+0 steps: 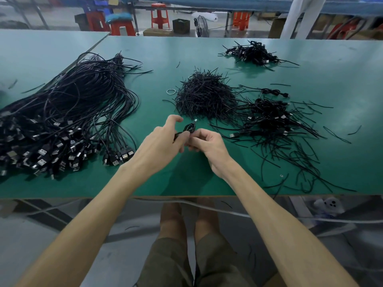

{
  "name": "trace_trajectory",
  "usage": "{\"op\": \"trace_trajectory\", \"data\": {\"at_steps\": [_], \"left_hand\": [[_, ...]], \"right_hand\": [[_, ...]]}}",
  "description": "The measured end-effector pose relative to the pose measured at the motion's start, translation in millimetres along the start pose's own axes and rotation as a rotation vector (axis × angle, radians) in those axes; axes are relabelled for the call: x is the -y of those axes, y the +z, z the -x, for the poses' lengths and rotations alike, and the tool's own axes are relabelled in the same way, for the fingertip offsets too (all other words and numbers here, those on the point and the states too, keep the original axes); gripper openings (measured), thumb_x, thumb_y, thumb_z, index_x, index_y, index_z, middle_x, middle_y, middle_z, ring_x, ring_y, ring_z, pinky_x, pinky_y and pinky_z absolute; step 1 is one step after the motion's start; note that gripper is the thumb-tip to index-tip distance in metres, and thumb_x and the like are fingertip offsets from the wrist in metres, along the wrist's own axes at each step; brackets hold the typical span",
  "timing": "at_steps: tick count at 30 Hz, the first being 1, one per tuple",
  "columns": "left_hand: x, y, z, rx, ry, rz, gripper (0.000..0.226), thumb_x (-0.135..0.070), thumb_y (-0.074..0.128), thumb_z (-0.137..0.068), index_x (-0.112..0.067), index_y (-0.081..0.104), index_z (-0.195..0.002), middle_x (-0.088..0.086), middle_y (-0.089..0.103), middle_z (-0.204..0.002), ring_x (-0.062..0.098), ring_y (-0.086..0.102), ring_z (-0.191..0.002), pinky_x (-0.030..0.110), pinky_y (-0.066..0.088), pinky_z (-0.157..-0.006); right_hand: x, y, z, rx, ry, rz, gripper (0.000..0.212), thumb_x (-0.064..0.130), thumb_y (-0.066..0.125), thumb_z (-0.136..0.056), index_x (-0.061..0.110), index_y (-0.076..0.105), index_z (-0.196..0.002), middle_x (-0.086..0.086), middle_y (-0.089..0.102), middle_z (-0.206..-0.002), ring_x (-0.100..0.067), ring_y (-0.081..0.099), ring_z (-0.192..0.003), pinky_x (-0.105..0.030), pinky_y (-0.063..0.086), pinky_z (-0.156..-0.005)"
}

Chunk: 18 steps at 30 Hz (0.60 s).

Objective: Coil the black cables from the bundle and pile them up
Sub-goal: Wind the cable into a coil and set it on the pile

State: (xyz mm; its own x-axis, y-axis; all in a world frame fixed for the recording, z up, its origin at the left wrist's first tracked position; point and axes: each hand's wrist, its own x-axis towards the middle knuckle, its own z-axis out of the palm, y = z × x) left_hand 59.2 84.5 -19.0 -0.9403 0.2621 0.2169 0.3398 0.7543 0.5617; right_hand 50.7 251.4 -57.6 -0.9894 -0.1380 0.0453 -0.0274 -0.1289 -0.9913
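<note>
Head view: on the green bench (pixel 157 59), the bundle (pixel 68 112) of loose black cables lies at the left, its USB plugs fanned toward the near edge. Right of it, above the near middle of the bench, the left hand (pixel 159 146) and right hand (pixel 209 146) meet, the fingers of both pinching one small coiled cable (pixel 189 128) between them. Farther right lie a heap of short black ties (pixel 205 96), a near pile of coiled cables (pixel 271 121) and a far pile (pixel 252 52).

- Green tabletop (pixel 157 179).
- Left: big bundle of long black USB cables (pixel 68 112).
- Centre: heap of short black ties (pixel 205 94).
- Right: piles of coiled black cables (pixel 269 119), near and far.
</note>
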Motion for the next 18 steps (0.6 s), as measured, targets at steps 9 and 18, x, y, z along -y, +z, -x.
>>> {"op": "trace_trajectory", "data": {"at_steps": [9, 18], "left_hand": [[-4.8, -9.7, -6.5, 0.186, 0.012, 0.118, 0.031, -0.013, 0.046, -0.106, -0.018, 0.056, -0.134, -0.005, 0.070, -0.091, 0.011, 0.062, -0.078, 0.029, 0.048, -0.075], [-2.1, -20.5, -4.7, 0.133, 0.151, -0.119, 0.018, -0.032, 0.054, -0.104, -0.025, 0.061, -0.119, -0.007, 0.059, -0.131, 0.020, 0.053, -0.121, 0.042, 0.044, -0.102]], "right_hand": [[-0.4, -1.2, -0.7, -0.004, 0.019, -0.018, 0.014, -0.002, 0.065, -0.094, 0.006, 0.068, -0.083, -0.003, 0.068, -0.070, -0.013, 0.059, -0.066, -0.024, 0.045, -0.068], [0.7, -1.4, 0.3, 0.032, 0.023, -0.001, 0.019, -0.002, 0.067, -0.092, 0.012, 0.069, -0.080, 0.001, 0.070, -0.072, -0.009, 0.063, -0.066, -0.015, 0.048, -0.062]]}}
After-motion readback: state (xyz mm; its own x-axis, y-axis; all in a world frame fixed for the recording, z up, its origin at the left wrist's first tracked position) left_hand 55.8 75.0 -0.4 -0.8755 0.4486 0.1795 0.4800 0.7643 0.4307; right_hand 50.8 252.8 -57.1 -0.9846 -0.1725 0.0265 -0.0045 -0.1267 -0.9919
